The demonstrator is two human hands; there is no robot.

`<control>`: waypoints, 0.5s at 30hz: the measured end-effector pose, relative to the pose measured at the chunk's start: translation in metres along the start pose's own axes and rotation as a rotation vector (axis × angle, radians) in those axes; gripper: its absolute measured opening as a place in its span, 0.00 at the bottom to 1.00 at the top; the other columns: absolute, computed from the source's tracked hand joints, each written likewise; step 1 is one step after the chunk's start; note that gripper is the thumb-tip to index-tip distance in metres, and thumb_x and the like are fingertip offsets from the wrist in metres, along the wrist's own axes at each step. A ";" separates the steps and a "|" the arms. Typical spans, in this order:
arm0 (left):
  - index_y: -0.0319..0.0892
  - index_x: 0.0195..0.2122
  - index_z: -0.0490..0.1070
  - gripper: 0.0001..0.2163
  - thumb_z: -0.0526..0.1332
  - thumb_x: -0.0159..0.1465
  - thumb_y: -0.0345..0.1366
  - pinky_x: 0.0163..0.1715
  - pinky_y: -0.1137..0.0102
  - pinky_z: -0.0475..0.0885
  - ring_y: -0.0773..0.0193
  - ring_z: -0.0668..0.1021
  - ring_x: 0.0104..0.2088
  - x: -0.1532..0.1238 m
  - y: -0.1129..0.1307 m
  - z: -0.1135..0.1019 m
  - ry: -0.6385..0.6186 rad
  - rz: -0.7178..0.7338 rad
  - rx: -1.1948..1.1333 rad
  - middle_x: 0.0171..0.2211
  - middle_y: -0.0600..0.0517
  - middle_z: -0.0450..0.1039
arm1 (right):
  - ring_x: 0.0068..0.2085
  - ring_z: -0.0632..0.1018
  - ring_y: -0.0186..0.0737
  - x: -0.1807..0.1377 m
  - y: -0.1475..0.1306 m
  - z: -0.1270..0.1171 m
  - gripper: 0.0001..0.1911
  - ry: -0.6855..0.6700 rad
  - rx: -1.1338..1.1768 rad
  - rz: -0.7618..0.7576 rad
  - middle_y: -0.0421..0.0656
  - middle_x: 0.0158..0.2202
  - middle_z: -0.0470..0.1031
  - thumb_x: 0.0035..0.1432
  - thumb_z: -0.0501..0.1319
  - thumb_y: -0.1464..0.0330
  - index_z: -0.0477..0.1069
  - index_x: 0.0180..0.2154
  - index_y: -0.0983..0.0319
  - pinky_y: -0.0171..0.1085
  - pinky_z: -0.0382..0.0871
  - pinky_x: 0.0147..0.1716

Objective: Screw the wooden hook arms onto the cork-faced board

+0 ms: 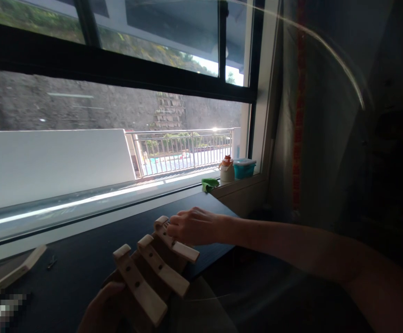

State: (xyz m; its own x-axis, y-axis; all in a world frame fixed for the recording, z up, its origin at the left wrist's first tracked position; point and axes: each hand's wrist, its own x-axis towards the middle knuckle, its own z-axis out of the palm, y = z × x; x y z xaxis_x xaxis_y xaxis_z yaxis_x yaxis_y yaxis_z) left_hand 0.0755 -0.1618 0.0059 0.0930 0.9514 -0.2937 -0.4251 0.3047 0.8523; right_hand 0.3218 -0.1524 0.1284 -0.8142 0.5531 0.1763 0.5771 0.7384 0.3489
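Note:
A brown panel [160, 279] with three pale strips lies tilted over the near edge of the dark table. The near strip [141, 291], middle strip [165, 269] and far strip [186, 252] look wooden. Each curls over like a hook at its upper end and carries dark round spots, perhaps screws or holes. My left hand [104, 305] grips the panel's left side, its thumb up beside the near strip. My right hand [192, 225] is closed, fingertips bent down at the far strip's upper part. Whatever those fingers pinch is hidden.
On the dark table [73, 273] lie a pale angled piece [17, 270] and a small dark item [51, 262]. The windowsill holds a green cloth [210, 184], a white bottle with an orange top [226, 170] and a teal box [244, 169]. A curtain [291, 138] hangs at the right.

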 end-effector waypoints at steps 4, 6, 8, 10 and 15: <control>0.41 0.20 0.73 0.07 0.68 0.38 0.29 0.19 0.67 0.67 0.58 0.72 0.17 -0.001 -0.003 0.002 0.007 -0.023 -0.013 0.12 0.53 0.71 | 0.39 0.75 0.39 0.000 0.003 0.010 0.11 -0.017 0.139 0.140 0.46 0.40 0.75 0.64 0.48 0.67 0.67 0.39 0.63 0.36 0.62 0.33; 0.42 0.24 0.75 0.10 0.68 0.38 0.28 0.22 0.65 0.69 0.53 0.75 0.21 -0.003 -0.003 0.005 0.030 -0.003 -0.010 0.12 0.54 0.70 | 0.37 0.76 0.40 0.000 0.003 0.014 0.14 -0.017 0.188 0.271 0.46 0.38 0.76 0.65 0.47 0.63 0.67 0.41 0.63 0.36 0.62 0.32; 0.43 0.26 0.75 0.12 0.68 0.38 0.28 0.24 0.64 0.71 0.49 0.77 0.26 -0.005 -0.003 0.008 0.031 0.033 -0.022 0.13 0.54 0.72 | 0.35 0.77 0.41 0.000 0.002 0.016 0.15 -0.014 0.185 0.371 0.47 0.36 0.77 0.65 0.45 0.63 0.66 0.42 0.63 0.36 0.61 0.31; 0.43 0.26 0.75 0.12 0.68 0.38 0.28 0.25 0.64 0.72 0.49 0.78 0.27 -0.007 -0.001 0.010 0.019 0.057 -0.030 0.16 0.53 0.74 | 0.35 0.77 0.43 0.000 0.001 0.017 0.16 -0.016 0.177 0.435 0.48 0.35 0.77 0.66 0.44 0.63 0.66 0.42 0.64 0.37 0.61 0.30; 0.44 0.17 0.73 0.08 0.68 0.36 0.26 0.26 0.62 0.74 0.52 0.77 0.23 -0.011 0.007 0.012 -0.056 -0.013 -0.015 0.13 0.53 0.72 | 0.33 0.77 0.42 -0.002 -0.002 0.008 0.13 -0.013 0.143 0.341 0.46 0.35 0.77 0.62 0.50 0.63 0.68 0.39 0.62 0.36 0.61 0.28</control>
State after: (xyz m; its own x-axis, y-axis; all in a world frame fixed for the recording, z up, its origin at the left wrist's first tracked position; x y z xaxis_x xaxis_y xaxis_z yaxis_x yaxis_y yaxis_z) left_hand 0.0823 -0.1696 0.0208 0.1480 0.9486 -0.2796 -0.4371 0.3163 0.8419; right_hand 0.3232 -0.1521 0.1200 -0.5733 0.7807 0.2487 0.8188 0.5567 0.1401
